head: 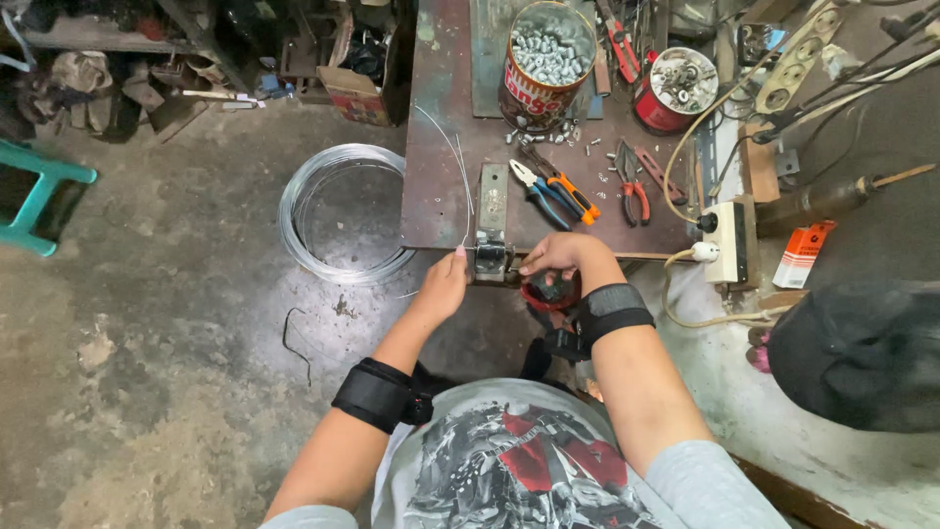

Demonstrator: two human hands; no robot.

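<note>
**Wire at the bench jig: handling and count**

Wire [458, 181], thin and bright, runs from the counter [436, 118] down to the small metal jig [492, 250] at the counter's near edge. Left hand [443, 286], just left of the jig, pinches the wire end, fingers closed on it. Right hand [560, 257], just right of the jig, is curled closed over a part there; what it holds I cannot tell.

Judgement: wire is light and springy, stiff enough to hold a bend, slippery, with a sharp cut end. Best held close to the jig.

Count: one wire coil [341, 211] on the floor left of the jig; two tins of hardware behind it; three pliers [553, 191] on the counter.
</note>
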